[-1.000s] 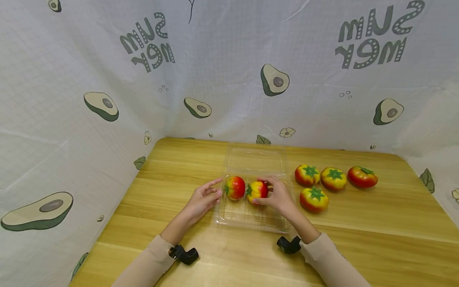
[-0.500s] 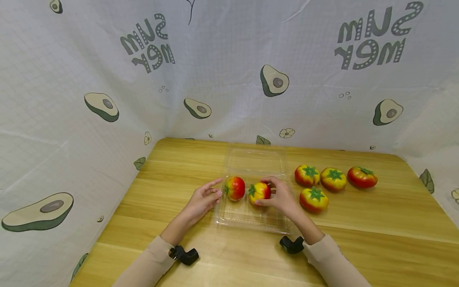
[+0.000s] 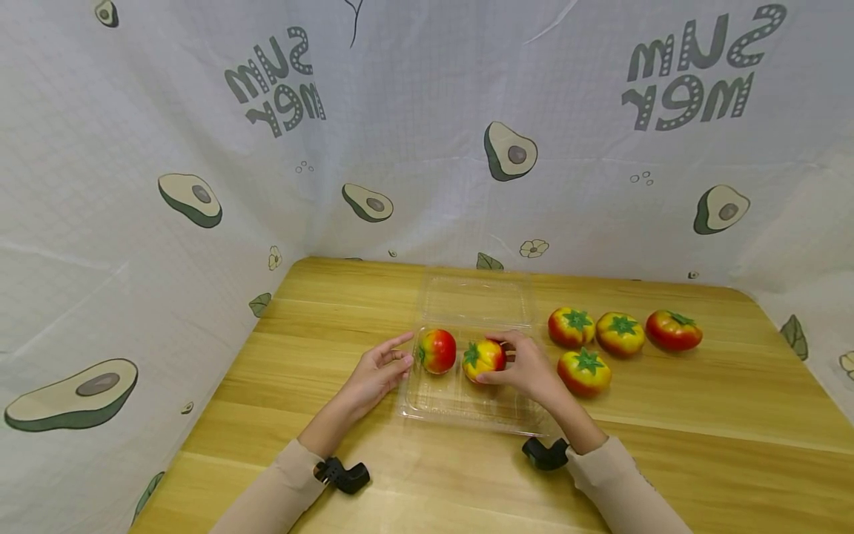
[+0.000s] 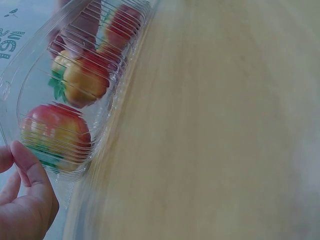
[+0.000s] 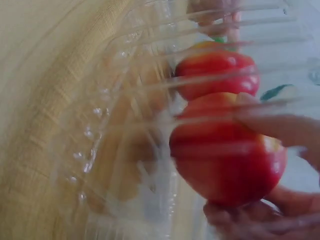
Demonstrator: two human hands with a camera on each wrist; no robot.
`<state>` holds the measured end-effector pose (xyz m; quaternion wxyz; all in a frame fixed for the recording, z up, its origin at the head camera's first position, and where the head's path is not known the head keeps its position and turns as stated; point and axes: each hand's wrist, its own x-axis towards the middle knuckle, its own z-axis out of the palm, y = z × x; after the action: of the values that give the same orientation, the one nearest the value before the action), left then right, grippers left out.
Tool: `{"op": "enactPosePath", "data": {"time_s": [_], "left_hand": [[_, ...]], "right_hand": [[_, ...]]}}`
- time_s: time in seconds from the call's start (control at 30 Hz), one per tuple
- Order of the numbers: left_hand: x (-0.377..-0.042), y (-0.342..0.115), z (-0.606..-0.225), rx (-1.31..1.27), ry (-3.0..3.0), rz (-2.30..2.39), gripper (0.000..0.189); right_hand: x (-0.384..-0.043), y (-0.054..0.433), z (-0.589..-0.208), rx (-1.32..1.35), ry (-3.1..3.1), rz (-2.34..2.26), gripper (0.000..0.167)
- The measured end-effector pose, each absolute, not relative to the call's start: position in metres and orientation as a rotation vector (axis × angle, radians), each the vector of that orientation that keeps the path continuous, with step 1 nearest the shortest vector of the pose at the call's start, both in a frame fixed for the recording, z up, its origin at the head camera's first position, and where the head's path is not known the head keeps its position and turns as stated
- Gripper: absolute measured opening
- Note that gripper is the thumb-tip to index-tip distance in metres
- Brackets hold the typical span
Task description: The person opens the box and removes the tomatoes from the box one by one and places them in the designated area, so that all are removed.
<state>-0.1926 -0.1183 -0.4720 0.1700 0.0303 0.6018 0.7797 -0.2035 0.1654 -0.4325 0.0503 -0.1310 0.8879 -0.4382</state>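
Note:
A clear plastic clamshell container (image 3: 454, 404) lies on the wooden table in the head view, its lid (image 3: 477, 297) folded back behind it. My left hand (image 3: 378, 374) pinches the container's left rim between thumb and fingers, as the left wrist view also shows. Inside, at the left, sits a red-and-yellow toy tomato (image 3: 438, 351) with a green leafy top. Just right of it, my right hand (image 3: 531, 365) grips a second toy tomato (image 5: 220, 165) between thumb and fingers, within the container. Through the ribbed plastic wall, both wrist views show these tomatoes partly blurred.
To the container's right lie several more toy tomatoes, among them a near one (image 3: 584, 371) and a far-right one (image 3: 674, 330). A white curtain (image 3: 427, 133) with avocado prints hangs behind and beside the wooden table (image 3: 700, 460).
My right hand has shifted slightly right with the second tomato, widening the gap from the first one. The left hand stays in place on the rim.

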Motion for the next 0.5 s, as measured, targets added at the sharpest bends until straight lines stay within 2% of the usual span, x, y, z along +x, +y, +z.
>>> {"op": "enactPosePath", "data": {"time_s": [0.5], "left_hand": [[-0.1918,-0.1183,-0.4713,0.093,1.719,2.206,0.053]], "right_hand": [[-0.1999,0.1704,-0.4305,-0.414,2.648,-1.472,0.067]]}}
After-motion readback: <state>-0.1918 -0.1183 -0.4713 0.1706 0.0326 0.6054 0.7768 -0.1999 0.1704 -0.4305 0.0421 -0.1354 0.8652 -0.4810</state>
